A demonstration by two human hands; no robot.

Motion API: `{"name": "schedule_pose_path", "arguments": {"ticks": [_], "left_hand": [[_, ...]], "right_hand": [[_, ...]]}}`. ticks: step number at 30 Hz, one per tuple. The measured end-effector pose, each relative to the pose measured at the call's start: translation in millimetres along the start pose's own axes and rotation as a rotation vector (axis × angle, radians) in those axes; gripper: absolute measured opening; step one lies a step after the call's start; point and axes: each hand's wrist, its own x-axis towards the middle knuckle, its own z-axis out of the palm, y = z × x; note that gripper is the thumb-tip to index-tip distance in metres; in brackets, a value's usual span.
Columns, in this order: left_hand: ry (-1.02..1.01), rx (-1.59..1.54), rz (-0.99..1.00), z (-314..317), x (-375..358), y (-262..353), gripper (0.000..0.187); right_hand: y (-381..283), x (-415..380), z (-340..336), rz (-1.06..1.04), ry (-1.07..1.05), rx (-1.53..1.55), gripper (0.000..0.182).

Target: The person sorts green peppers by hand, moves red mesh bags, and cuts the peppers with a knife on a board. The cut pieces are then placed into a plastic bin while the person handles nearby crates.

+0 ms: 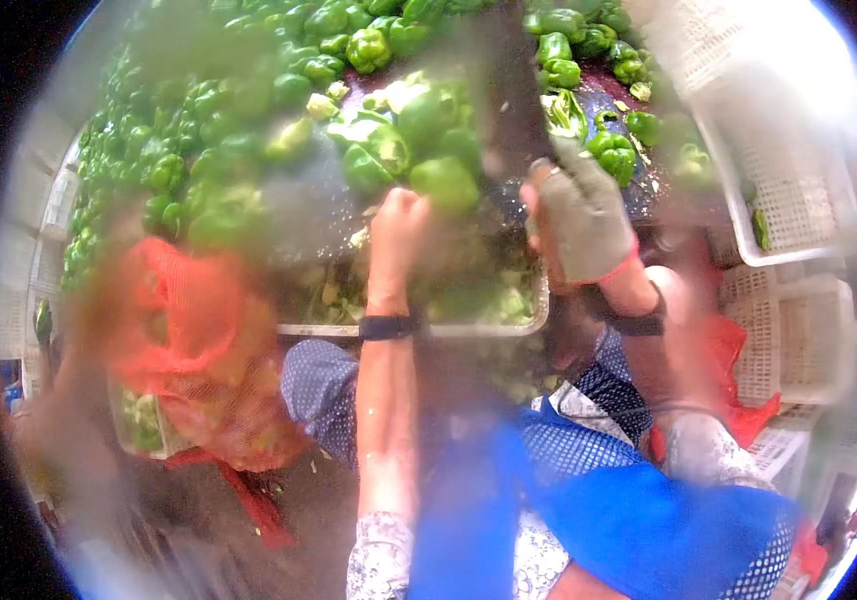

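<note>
My bare left hand (pixel 398 232), with a dark band at the wrist, is closed just below a cluster of green bell peppers (pixel 444 183) on the work surface. Whatever its fingers may hold is hidden. My right hand (pixel 584 220) wears a grey-green glove and is curled closed to the right of them. I cannot make out what is in it. A cut green pepper (pixel 376 150) with pale flesh lies beyond my left hand. Under both hands sits a tray (pixel 483 329) with green scraps inside. Smears on the lens blur parts of the view.
A large heap of green peppers (pixel 163 170) spreads across the left and back. Red mesh bags (pixel 183 320) stand at the left. White perforated crates (pixel 783 205) are stacked at the right. A blue apron (pixel 648 520) covers my lap.
</note>
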Motion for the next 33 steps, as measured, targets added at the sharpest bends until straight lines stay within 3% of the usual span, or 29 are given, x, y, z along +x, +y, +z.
{"name": "schedule_pose_path", "arguments": {"ticks": [1,2,4,6,10,12,13,15,16,17,19,21,23,24,25,26,28,30,31,33], "left_hand": [[0.015,0.06,0.134,-1,-2,-7,0.017],[0.032,-0.007,-0.001,-5,-4,3,0.018],[0.046,-0.051,-0.145,-12,-7,17,0.018],[0.079,-0.015,-0.179,-19,0,5,0.023],[-0.009,0.116,-0.118,-10,4,1,0.043],[-0.055,0.208,-0.071,-1,2,15,0.056],[-0.049,0.185,-0.093,1,4,16,0.056],[-0.035,0.199,-0.036,3,11,0,0.056],[-0.17,0.144,-0.209,-7,10,36,0.069],[-0.175,0.17,-0.221,-5,11,42,0.07],[-0.175,0.23,-0.245,-6,13,59,0.073],[-0.201,0.256,-0.272,-2,14,69,0.078],[-0.198,0.185,-0.264,1,18,54,0.077],[-0.193,0.164,-0.34,3,20,52,0.076],[-0.183,0.147,-0.423,0,23,47,0.075],[-0.131,0.142,-0.287,5,28,5,0.076],[-0.138,-0.223,-0.389,-6,25,-1,0.062],[-0.216,-0.525,-0.446,-20,18,23,0.054],[-0.266,-0.602,-0.459,-24,16,38,0.05],[-0.339,-0.71,-0.467,-29,18,51,0.046]], "right_hand": [[38,-11,16,-0.112,-0.161,-0.282,0.03],[74,-22,32,-0.266,-0.292,-0.539,0.032],[113,-20,54,-0.281,-0.669,-0.78,0.029],[119,-4,53,-0.258,-0.87,-0.669,0.018],[122,-16,48,0.074,-0.59,-0.387,0.025],[93,-9,-5,-0.044,-0.455,-0.603,0.025],[87,-3,-32,-0.301,-0.374,-0.885,0.025],[111,3,-87,-0.155,-0.19,-1.091,0.035],[123,5,-113,-0.069,-0.109,-1.186,0.041],[147,12,-139,0.141,-0.148,-1.107,0.053],[108,26,-163,0.791,-0.069,-0.751,0.056],[190,17,-169,0.708,-0.07,-0.843,0.05],[258,1,-167,0.437,-0.144,-0.922,0.044],[251,3,-161,0.62,-0.169,-0.797,0.041],[249,4,-157,0.673,-0.163,-0.727,0.038],[246,6,-153,0.725,-0.154,-0.659,0.035],[223,14,-136,0.39,0.016,-0.705,0.031],[175,28,-119,0.168,0.021,-0.638,0.033],[165,30,-100,0.228,-0.008,-0.372,0.034],[111,29,-63,0.33,-0.178,-0.155,0.033]]}}
